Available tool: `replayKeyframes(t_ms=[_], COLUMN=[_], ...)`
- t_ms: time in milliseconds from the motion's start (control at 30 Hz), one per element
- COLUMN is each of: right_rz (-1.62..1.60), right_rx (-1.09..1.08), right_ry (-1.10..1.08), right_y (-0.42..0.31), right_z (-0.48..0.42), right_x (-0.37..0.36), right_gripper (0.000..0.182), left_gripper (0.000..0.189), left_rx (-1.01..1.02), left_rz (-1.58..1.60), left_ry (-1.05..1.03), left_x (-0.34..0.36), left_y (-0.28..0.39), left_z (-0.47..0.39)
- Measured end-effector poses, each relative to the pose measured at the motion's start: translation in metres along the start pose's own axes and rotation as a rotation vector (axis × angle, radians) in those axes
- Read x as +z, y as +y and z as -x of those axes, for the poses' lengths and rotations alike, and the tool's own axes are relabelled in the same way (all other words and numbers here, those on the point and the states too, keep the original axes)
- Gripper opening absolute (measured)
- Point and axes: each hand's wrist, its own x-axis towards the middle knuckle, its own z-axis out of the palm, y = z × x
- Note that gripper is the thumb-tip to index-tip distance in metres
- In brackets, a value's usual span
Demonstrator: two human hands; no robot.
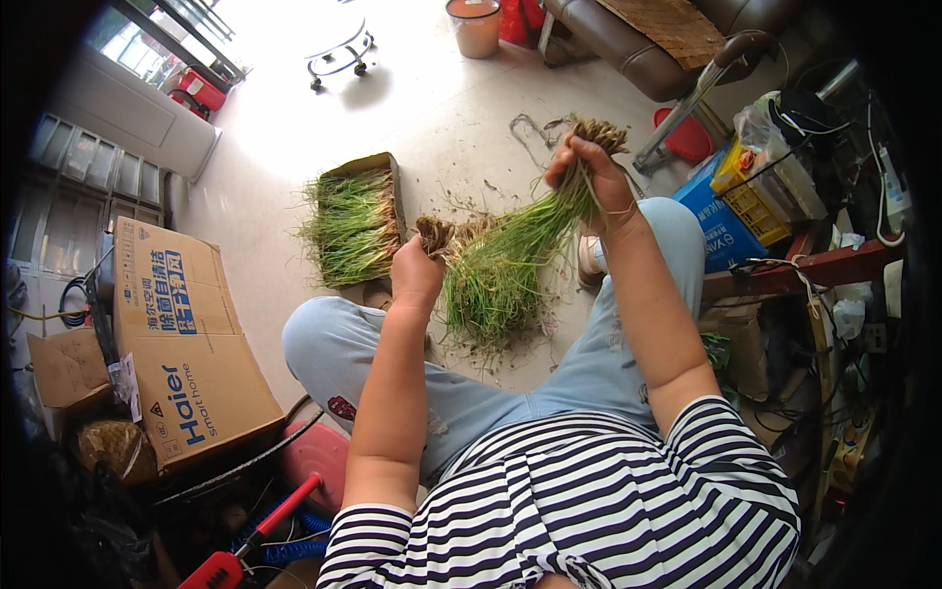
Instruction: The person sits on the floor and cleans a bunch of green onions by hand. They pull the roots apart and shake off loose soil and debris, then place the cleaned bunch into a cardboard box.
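My right hand (pixel 605 177) grips a thick bunch of thin green plants (pixel 563 210), perhaps chives or wild onions. Their brown root ends (pixel 602 132) stick up above the fist, while the green tops hang down to the left. Lower and to the left, my left hand (pixel 416 272) is closed around a small brown tuft (pixel 436 235), like roots or withered stems; what lies inside the fist is hidden. Between my legs a loose heap of the same greens (pixel 489 309) lies on the floor. Beyond my left hand, a shallow box (pixel 398 193) holds neat rows of these greens.
A large cardboard box (pixel 191 346) stands on my left, near a red-handled tool (pixel 283 508). Along my right are a blue bag (pixel 717 213), a yellow basket (pixel 751 199) and a dark red bar (pixel 817 269). A bucket (pixel 475 33) and wheeled base (pixel 342 55) are farther off.
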Motion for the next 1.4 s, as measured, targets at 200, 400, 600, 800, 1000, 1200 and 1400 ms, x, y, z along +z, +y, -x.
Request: replayKeyframes(t_ms=[200,400,600,800,1000,1200,1400], right_rz=[-0.316,0.251,0.429,0.645,0.859,0.749,0.62], right_rx=[-0.022,-0.002,0.051,0.088,0.077,0.13,0.113], right_ry=[-0.329,0.033,0.07,0.007,0.006,0.081,0.089], right_y=[-0.024,-0.002,0.018,0.056,0.08,0.081,0.067], right_z=[-0.005,0.005,0.004,0.01,0.019,0.02,0.015], right_x=[-0.007,0.002,0.007,0.015,0.019,0.016,0.013], right_gripper=[0.01,0.01,0.011,0.014,0.02,0.019,0.016], left_gripper=[0.027,0.021,0.032,0.05,0.038,0.035,0.029], left_rx=[-0.007,-0.327,-0.32,-0.14,-0.24,-0.279,-0.228], left_rz=[0.005,1.142,1.341,1.584,1.459,1.341,1.456], left_ry=[0.01,-0.405,-0.517,-0.71,-0.578,-0.625,-0.581], left_x=[0.0,-0.015,-0.02,-0.023,-0.008,-0.008,-0.017], left_y=[-0.006,0.016,0.016,0.041,0.043,0.043,0.046], left_z=[-0.004,0.0,-0.001,0.012,0.024,0.024,0.017])
